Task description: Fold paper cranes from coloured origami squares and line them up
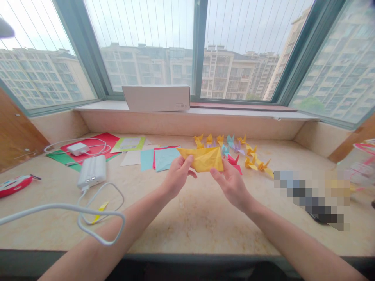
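A folded yellow paper [204,158] is held up over the marble counter [187,218] by both hands. My left hand [177,175] pinches its left corner between thumb and fingers. My right hand [231,182] grips its lower right edge, palm turned up. Behind the paper lies a cluster of small folded paper cranes [249,154], yellow, blue, red and purple. Flat sheets of blue and red paper [160,158] lie just left of the hands.
A white power bank [92,171] with a looping white cable [96,218] sits at the left, near a white charger [77,148] on red and green sheets. A white box [156,97] rests on the window sill. A red pouch [13,185] lies far left.
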Tool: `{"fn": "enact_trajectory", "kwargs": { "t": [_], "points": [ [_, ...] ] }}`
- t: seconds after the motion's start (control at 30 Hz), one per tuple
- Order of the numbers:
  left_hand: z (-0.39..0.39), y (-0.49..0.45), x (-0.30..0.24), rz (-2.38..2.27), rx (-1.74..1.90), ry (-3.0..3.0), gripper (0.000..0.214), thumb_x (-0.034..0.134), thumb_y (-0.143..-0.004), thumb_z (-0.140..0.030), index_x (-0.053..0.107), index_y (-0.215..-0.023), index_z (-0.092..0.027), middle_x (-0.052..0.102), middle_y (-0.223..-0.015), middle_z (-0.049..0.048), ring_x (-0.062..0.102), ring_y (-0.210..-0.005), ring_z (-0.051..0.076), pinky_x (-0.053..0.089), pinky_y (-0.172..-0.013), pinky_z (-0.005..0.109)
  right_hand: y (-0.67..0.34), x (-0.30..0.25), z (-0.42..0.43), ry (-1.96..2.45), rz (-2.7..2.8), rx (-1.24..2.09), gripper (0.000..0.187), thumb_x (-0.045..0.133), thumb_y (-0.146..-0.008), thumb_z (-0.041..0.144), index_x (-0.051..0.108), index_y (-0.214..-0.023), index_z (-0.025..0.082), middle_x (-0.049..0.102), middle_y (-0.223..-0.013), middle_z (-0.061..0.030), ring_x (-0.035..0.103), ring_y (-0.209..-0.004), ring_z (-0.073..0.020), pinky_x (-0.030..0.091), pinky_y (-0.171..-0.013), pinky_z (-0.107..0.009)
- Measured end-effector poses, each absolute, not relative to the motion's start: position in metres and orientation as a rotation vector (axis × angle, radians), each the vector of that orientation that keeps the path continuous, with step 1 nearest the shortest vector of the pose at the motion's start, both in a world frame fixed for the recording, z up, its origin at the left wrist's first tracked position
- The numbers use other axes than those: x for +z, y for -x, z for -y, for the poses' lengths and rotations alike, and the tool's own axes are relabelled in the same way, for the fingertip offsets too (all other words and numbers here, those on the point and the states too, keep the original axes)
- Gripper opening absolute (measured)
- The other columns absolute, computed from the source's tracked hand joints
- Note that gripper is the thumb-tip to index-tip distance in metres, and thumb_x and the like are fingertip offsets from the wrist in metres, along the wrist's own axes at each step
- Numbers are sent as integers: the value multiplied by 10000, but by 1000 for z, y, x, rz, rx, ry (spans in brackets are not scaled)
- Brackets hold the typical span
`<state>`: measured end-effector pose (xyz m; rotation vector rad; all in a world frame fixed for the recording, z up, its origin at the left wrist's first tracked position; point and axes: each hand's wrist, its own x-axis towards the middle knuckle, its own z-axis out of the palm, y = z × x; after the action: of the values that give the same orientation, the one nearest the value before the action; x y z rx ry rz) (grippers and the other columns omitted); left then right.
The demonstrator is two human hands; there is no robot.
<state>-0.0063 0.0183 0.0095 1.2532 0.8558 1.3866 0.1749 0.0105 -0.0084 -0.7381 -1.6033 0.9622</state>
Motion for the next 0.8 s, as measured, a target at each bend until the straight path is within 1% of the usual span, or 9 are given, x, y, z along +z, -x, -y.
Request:
{"fn": "enact_trajectory", "kwargs": {
  "t": [0.1,0.17,0.27,0.33,0.37,0.47,0.57,0.67,0.8],
  "points": [
    [-20,9,11,-846,1386,-1174,246,641,-823,-359,659,-895,-124,714,-853,79,652,-675,163,536,-512,239,-184,-7,-14,721,1600,810,626,645,-918,423,384,-1477,315,569,-1406,-116,612,-1207,-263,496,-1034,-465],
    [-20,9,11,-853,1371,-1095,180,624,-790,-297,644,-836,-125,702,-771,59,644,-610,153,529,-484,236,-192,-3,-14,705,1713,731,718,670,-901,418,301,-1515,366,422,-1535,-110,560,-1275,-273,457,-1076,-500],
    [-19,9,13,-854,1361,-970,114,608,-745,-248,613,-761,-135,658,-658,22,605,-512,130,487,-407,212,-200,1,-13,748,2013,543,686,763,-820,426,464,-1436,381,203,-1644,-62,320,-1463,-336,306,-1174,-565],
    [-18,9,14,-840,1348,-934,107,612,-739,-245,603,-745,-138,632,-623,6,580,-472,118,459,-362,198,-201,1,-12,750,2175,482,687,786,-796,427,502,-1420,381,90,-1670,-36,229,-1499,-362,275,-1183,-589],
    [-18,9,15,-834,1343,-933,111,617,-745,-248,602,-747,-138,624,-616,0,570,-461,113,453,-348,194,-201,0,-11,741,2233,456,695,791,-791,423,505,-1422,384,69,-1672,-29,206,-1505,-372,274,-1180,-600],
    [-16,9,16,-833,1329,-964,116,632,-778,-257,602,-776,-145,607,-614,-17,553,-443,99,439,-322,178,-199,-7,-13,700,2301,380,608,764,-830,351,541,-1394,399,142,-1660,-20,229,-1501,-363,289,-1176,-603],
    [-15,8,15,-835,1270,-1010,148,643,-824,-288,620,-864,-147,636,-662,-13,581,-463,93,440,-334,161,-197,-11,-16,658,2249,366,381,651,-922,250,650,-1279,383,283,-1613,-26,382,-1435,-307,356,-1156,-559],
    [-13,7,13,-810,1151,-1108,251,665,-851,-349,629,-982,-138,704,-769,32,645,-516,110,479,-393,169,-196,-9,-18,677,2185,377,230,601,-956,255,746,-1117,331,448,-1514,-58,490,-1350,-286,411,-1121,-530],
    [-9,4,12,-767,1051,-1258,348,691,-854,-373,631,-1088,-123,746,-887,89,715,-593,146,527,-492,196,-193,-4,-18,739,2038,420,193,584,-967,276,772,-1006,270,613,-1330,-87,586,-1236,-265,454,-1081,-486]
  ]
}}
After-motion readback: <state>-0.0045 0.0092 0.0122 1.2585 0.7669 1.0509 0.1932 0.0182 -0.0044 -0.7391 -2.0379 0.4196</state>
